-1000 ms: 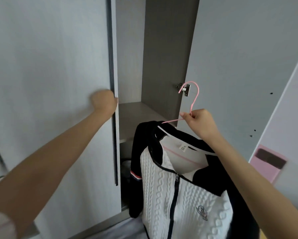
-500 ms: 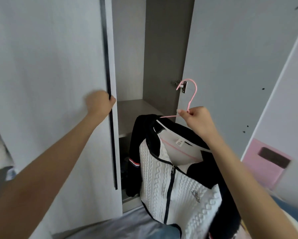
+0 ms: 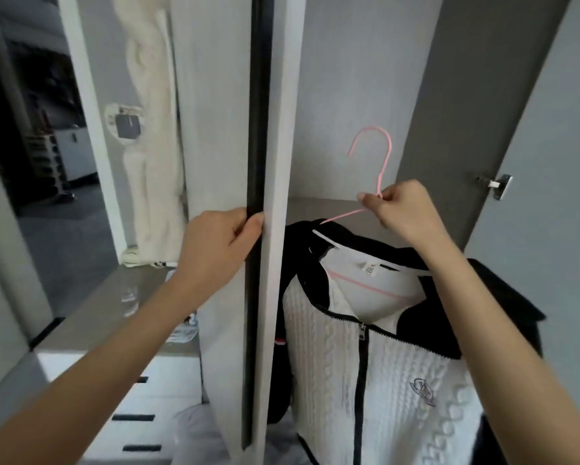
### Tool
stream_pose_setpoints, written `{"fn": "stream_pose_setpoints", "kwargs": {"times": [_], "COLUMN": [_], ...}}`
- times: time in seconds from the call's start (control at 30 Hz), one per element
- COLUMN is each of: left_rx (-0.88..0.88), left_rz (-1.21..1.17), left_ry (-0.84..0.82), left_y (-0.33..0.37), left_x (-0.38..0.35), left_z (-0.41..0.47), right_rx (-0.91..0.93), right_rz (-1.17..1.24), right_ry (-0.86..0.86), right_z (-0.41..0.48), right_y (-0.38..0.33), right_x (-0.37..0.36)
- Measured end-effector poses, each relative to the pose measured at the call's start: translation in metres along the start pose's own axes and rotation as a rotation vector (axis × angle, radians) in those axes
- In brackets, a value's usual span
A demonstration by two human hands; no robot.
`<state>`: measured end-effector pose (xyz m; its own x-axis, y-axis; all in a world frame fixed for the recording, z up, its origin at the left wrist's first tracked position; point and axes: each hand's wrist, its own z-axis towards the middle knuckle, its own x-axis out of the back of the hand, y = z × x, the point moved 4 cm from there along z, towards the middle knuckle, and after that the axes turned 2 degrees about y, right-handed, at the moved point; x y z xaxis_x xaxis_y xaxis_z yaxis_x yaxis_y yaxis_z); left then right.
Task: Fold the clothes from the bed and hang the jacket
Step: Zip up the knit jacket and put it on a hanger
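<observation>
L hand (image 3: pixel 214 243) grips door edge (image 3: pixel 275 129), fingertips hidden; R hand (image 3: pixel 402 209) pinches hanger (image 3: pixel 384 156), jacket (image 3: pixel 399 380) bottom cut off.

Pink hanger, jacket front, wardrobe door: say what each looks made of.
The pink hanger looks like thin coated wire, smooth. The jacket front is white cable-knit yarn, raised twists, matte. The wardrobe door seems laminated board: pale faint grain, matte.

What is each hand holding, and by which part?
Right hand pinches the pink hanger just below its hook, jacket hanging on it. Left hand grips the wardrobe door by its edge.
</observation>
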<state>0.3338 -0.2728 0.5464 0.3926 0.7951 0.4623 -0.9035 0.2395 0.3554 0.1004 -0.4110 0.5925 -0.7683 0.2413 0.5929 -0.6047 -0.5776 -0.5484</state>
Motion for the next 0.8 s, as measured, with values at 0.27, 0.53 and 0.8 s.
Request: {"fn": "stream_pose_setpoints", "kwargs": {"times": [0.27, 0.53, 0.8], "left_rx": [0.292, 0.528, 0.195], "left_rz": [0.055, 0.214, 0.521], "left_ry": [0.310, 0.456, 0.629], "left_y": [-0.045, -0.098, -0.067], "left_x": [0.097, 0.147, 0.133], "left_z": [-0.053, -0.065, -0.068], "right_rx": [0.064, 0.053, -0.025], "right_rz": [0.205, 0.320, 0.492], "right_ry": [-0.068, -0.101, -0.128], "right_z": [0.007, 0.013, 0.025], "right_y": [-0.062, -0.089, -0.074], "right_x": [-0.080, -0.135, -0.137]}}
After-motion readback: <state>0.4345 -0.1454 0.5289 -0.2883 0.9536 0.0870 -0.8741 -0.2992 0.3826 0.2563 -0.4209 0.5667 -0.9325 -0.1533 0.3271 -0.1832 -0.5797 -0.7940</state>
